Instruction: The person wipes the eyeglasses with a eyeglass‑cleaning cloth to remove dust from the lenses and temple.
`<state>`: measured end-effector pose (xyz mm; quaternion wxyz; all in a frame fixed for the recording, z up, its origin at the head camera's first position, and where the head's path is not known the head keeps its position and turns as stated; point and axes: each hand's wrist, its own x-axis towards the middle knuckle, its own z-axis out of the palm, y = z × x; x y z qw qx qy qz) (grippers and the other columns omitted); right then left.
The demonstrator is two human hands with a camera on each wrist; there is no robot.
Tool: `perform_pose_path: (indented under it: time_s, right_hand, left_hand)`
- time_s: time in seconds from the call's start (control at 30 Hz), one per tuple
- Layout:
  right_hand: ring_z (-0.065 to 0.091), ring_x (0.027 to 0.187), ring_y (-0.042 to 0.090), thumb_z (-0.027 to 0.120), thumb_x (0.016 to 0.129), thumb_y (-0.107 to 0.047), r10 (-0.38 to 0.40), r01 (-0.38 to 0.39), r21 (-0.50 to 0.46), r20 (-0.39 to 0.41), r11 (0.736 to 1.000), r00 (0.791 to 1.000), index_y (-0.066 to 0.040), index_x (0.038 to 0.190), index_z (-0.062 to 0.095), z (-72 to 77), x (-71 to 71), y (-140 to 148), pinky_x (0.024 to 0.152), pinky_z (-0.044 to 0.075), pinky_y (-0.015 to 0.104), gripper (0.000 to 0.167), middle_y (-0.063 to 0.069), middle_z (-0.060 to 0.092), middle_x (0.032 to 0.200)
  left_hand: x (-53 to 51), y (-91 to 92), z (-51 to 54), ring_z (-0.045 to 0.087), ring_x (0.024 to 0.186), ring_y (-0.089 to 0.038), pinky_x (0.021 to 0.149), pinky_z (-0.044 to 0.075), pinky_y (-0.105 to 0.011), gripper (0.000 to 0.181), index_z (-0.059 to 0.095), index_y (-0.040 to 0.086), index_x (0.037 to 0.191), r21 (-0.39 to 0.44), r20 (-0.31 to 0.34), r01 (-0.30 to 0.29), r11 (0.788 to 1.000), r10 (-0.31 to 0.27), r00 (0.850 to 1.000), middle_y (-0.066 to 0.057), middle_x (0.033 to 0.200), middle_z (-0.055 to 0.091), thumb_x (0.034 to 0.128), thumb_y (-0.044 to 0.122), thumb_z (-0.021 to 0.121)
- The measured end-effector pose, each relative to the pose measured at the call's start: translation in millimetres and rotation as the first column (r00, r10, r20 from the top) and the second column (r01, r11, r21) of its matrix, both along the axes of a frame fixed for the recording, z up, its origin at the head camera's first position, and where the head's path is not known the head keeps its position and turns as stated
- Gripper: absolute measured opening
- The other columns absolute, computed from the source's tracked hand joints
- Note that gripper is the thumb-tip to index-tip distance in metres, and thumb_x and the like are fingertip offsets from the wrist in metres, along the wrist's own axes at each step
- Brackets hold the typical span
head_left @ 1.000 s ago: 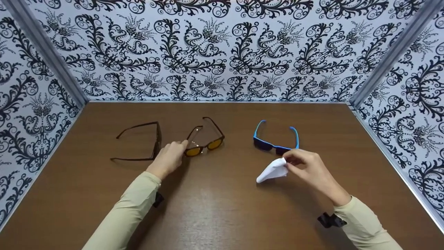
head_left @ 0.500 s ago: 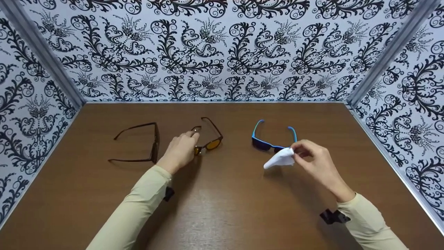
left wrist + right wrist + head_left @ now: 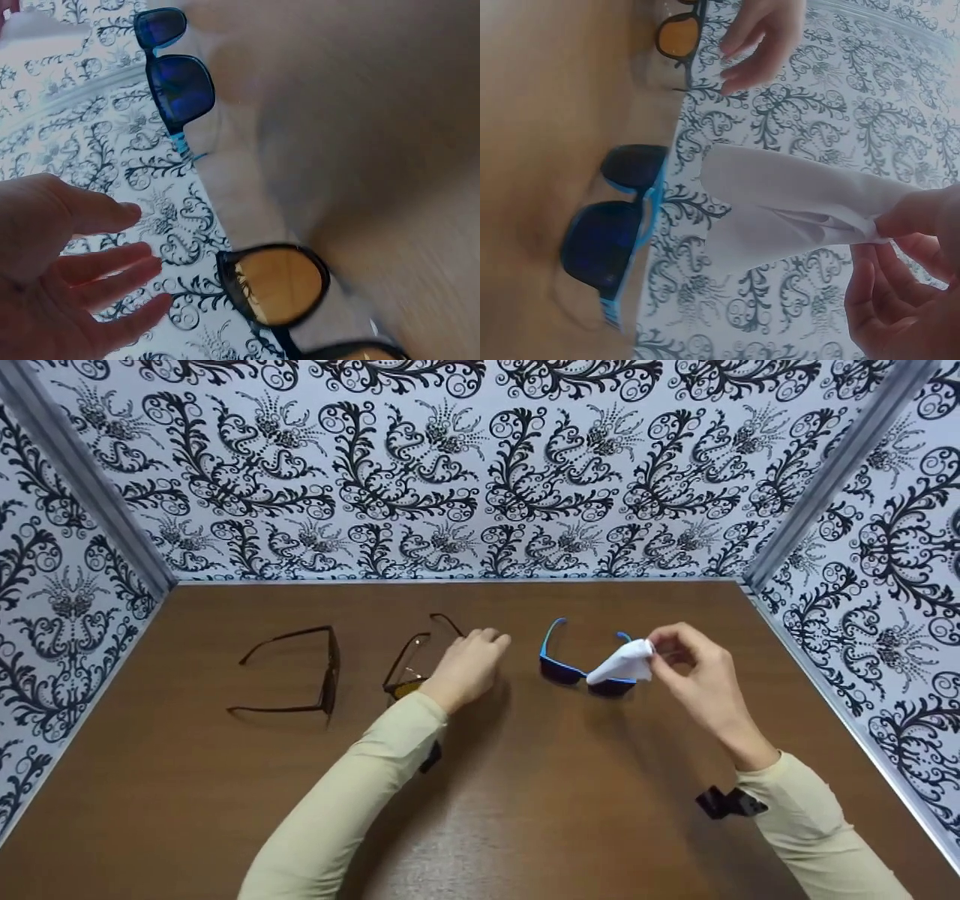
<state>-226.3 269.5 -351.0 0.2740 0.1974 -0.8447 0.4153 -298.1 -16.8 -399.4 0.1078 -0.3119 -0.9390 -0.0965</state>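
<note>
A folded white cloth hangs from my right hand, pinched between thumb and fingers, in front of the blue-framed sunglasses. The right wrist view shows the cloth drooping in two soft folds. Over the amber-lensed glasses passes my left hand, hiding their right lens. In the left wrist view the left hand has its fingers loosely extended, holding nothing, apart from the amber glasses. Both pairs stand with temples unfolded.
Dark brown glasses lie on the left of the brown table, temples pointing left. Patterned black-and-white panels enclose the table at the back and both sides.
My left hand has moved right, from the amber glasses' left side across their right lens. The right hand has risen and shifted slightly right with the cloth, now overlapping the blue sunglasses.
</note>
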Motion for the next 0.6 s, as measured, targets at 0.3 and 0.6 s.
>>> perform_pose_path:
  time_s: [0.3, 0.6]
  right_hand:
    - [0.059, 0.076, 0.01, 0.064, 0.077, 0.018, 0.048, -0.046, 0.034, -0.067, 0.998, 0.997, 0.006, 0.094, 0.064, 6.1, -3.0, 3.4, 0.066, 0.048, 0.017, 0.021, 0.008, 0.065, 0.087]
    - [0.059, 0.077, 0.008, 0.065, 0.078, 0.017, 0.038, -0.036, 0.035, -0.063, 0.999, 0.997, 0.006, 0.094, 0.065, 5.7, -2.5, 2.5, 0.068, 0.048, 0.017, 0.02, 0.008, 0.065, 0.087]
  left_hand:
    - [-20.4, 29.1, -18.4, 0.042, 0.129, -0.032, 0.096, 0.043, -0.049, 0.05, 0.057, 0.014, 0.132, -0.036, 0.04, 0.011, 0.999, -0.01, 0.999, -0.011, 0.152, 0.032, 0.0859, -0.006, 0.061]
    - [-29.3, 46.8, -41.2, 0.034, 0.136, -0.028, 0.099, 0.041, -0.047, 0.048, 0.059, 0.022, 0.132, -0.114, -0.014, 0.144, 0.983, -0.147, 0.989, -0.003, 0.155, 0.03, 0.0895, 0.001, 0.062]
